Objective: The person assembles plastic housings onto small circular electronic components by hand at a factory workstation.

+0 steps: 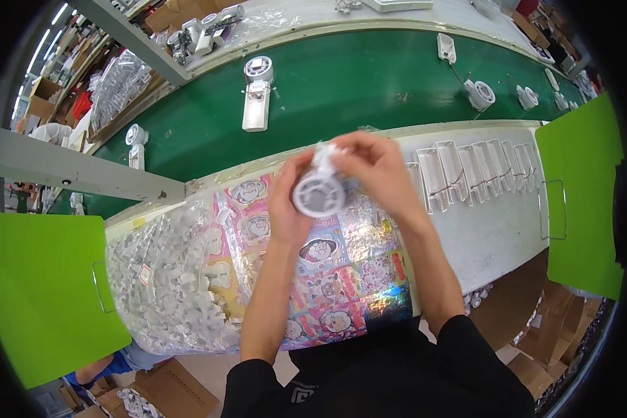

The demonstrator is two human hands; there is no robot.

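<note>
Over the middle of the bench I hold a white plastic part with a round, ring-shaped head (pixel 319 198) and a narrower neck, its ring side tilted toward me. My left hand (pixel 290 202) is closed round its left side. My right hand (pixel 377 167) pinches the upper end near a small white piece (pixel 329 153); motion blur hides whether that piece is separate. Beneath both hands lies a shiny sheet with colourful cartoon prints (pixel 327 285). To its left is a clear plastic bag (pixel 167 279) full of small white parts.
Long white open casings (pixel 453 171) with thin wires stand in a row at the right. Beyond the bench runs a green conveyor belt (pixel 362 83) carrying white round-headed assemblies (pixel 258 87). Bright green panels (pixel 582 195) flank both sides. A grey metal post (pixel 76 167) crosses the left.
</note>
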